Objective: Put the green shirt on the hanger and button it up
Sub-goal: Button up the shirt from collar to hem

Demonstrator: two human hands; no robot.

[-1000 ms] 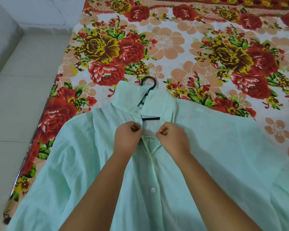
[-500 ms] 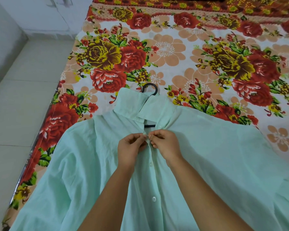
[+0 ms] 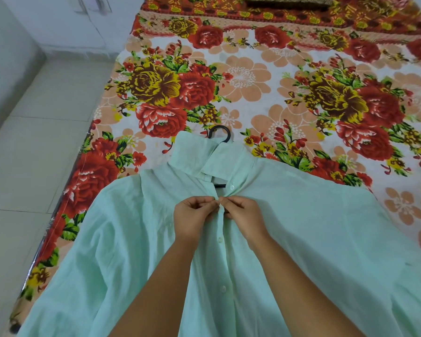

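Both hands have come together: left hand (image 3: 192, 215) and right hand (image 3: 243, 214) fingers pinch the green shirt (image 3: 314, 227) placket. Soft thin cloth; hold near the buttonhole.

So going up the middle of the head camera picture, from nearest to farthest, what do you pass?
Lower buttons → left hand and right hand pinching the placket → upturned collar → black hanger hook → floral bedsheet.

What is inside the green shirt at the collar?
A black hanger: its hook sticks out above the green shirt's collar, and a short dark bar shows in the open neck gap. The hanger's shoulders are covered by fabric, so their position cannot be seen.
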